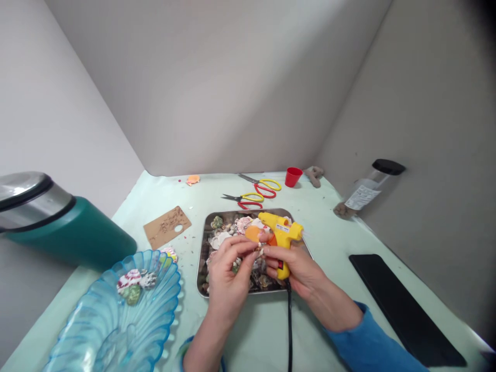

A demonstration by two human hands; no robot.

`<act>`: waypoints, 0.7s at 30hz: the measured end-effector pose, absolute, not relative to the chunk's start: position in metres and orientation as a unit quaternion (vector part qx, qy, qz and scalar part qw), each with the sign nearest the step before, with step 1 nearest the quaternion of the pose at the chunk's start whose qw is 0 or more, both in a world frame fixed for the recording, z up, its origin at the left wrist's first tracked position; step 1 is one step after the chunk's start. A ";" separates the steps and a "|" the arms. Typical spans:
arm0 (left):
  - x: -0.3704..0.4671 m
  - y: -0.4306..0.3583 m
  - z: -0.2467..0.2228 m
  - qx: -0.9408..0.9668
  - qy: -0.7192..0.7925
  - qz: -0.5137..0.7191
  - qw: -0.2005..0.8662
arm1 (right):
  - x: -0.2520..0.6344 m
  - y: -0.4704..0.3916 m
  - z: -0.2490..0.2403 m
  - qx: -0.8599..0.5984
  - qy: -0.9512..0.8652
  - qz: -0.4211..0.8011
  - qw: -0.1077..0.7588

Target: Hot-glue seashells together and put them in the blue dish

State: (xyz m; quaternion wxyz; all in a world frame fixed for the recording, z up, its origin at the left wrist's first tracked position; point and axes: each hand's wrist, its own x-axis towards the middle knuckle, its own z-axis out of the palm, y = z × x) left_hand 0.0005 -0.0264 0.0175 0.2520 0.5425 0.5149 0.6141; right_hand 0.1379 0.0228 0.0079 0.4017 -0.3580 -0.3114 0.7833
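My right hand (298,266) is wrapped around a yellow hot glue gun (284,232), its black cord hanging down toward me. Close beside it, my left hand (232,263) has thumb and fingers pinched together at a tiny pale piece (261,251), too small to name. The fingertips of both hands meet there. Under them lies a metal tray (202,248) filled with many seashells (219,239). An orange, rounded piece (253,233) shows just beyond my left fingers; whether it is held or lying in the tray is unclear.
A blue scalloped dish (155,330) holding several shells (132,281) and a green bottle (77,232) stand left. Brown card (166,227), two scissors (248,197) and a red cup (293,177) lie beyond. Right are a clear black-lidded container (366,191) and a black strip (403,310).
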 end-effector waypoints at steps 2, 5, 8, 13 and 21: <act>0.001 -0.026 0.018 0.546 0.519 0.607 0.252 | 0.137 0.022 0.011 -0.369 -0.321 0.776 0.400; 0.000 -0.027 0.018 0.551 0.525 0.595 0.259 | 0.137 0.021 0.015 -0.380 -0.329 0.769 0.396; -0.001 -0.029 0.017 0.549 0.530 0.589 0.266 | 0.138 0.022 0.014 -0.373 -0.320 0.777 0.393; -0.001 -0.028 0.016 0.528 0.531 0.595 0.291 | 0.139 0.022 0.013 -0.357 -0.319 0.784 0.395; 0.000 -0.027 0.017 0.527 0.533 0.594 0.294 | 0.139 0.022 0.016 -0.364 -0.333 0.777 0.392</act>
